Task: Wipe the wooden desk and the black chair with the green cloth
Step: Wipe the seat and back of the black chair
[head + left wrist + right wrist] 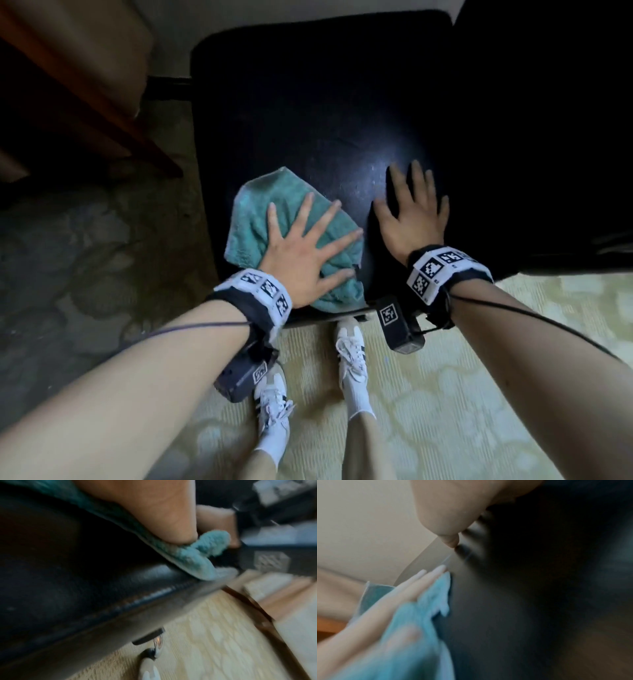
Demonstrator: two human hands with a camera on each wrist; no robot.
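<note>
A: Head view first, biggest thing down: the black chair fills the far middle, its padded seat running off to the right, with pale patterned carpet on the near side.

B: And the wooden desk?

A: Only its reddish-brown edge shows, at the far left, apart from the chair.

B: Where does the green cloth sit?

A: Spread on the near left part of the seat, one corner hanging just over the near edge. The left wrist view, though blurred, shows the green cloth folding over the stitched seat rim.

B: The hands?

A: The left hand lies flat on the cloth, fingers straight and fanned wide, pressing it to the seat. The right hand rests just beside it on the bare seat, palm down, fingers also spread, holding nothing.

B: Smaller still?

A: White sneakers on the carpet, near the seat's edge.
</note>
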